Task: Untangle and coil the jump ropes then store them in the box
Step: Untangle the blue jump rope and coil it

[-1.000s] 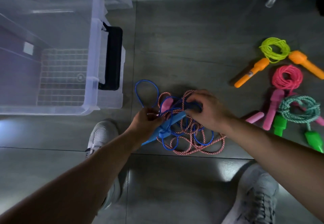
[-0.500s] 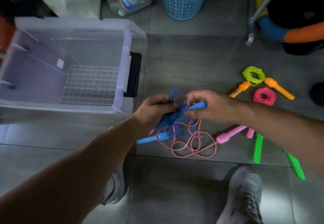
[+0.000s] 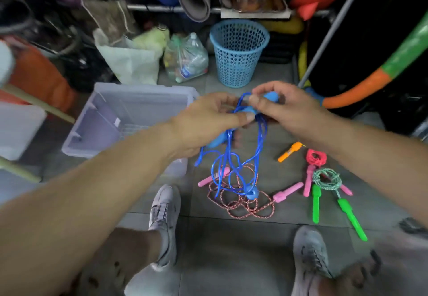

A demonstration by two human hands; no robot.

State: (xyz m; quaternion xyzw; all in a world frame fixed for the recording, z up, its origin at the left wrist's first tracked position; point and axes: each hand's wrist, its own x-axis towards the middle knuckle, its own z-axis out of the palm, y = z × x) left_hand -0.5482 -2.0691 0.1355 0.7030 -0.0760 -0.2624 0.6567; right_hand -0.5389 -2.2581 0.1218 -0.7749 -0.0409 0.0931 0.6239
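The left grip (image 3: pixel 208 122) is closed on the blue jump rope (image 3: pixel 228 156): the thumb presses a blue handle (image 3: pixel 245 111) against the curled fingers, and another blue piece shows under the palm. The right grip (image 3: pixel 287 110) is closed too, thumb and fingers pinching a second blue handle (image 3: pixel 271 96) just beside the left thumb. Both are held up above the floor (image 3: pixel 231 249), close together.

From the two grips the blue cord hangs in several loose loops. Its lowest part, with a blue end piece (image 3: pixel 251 194), reaches a red-and-white twisted rope (image 3: pixel 240 205). That rope lies uncoiled on the floor, tangled under the blue loops, with one pink handle (image 3: pixel 210 178) to its left and another (image 3: pixel 287 191) to its right.

To the right of the tangle lie other ropes: an orange handle (image 3: pixel 289 152), a red coil (image 3: pixel 316 157), and a green-and-white coil (image 3: pixel 326 178) with two green handles (image 3: pixel 352 219).

The clear plastic box (image 3: pixel 99 119) stands open on the floor to the left, partly behind the left forearm, with no rope showing in it. A blue mesh basket (image 3: pixel 238 52) stands further back. Two grey shoes (image 3: pixel 165 214) are planted on the tiles below.
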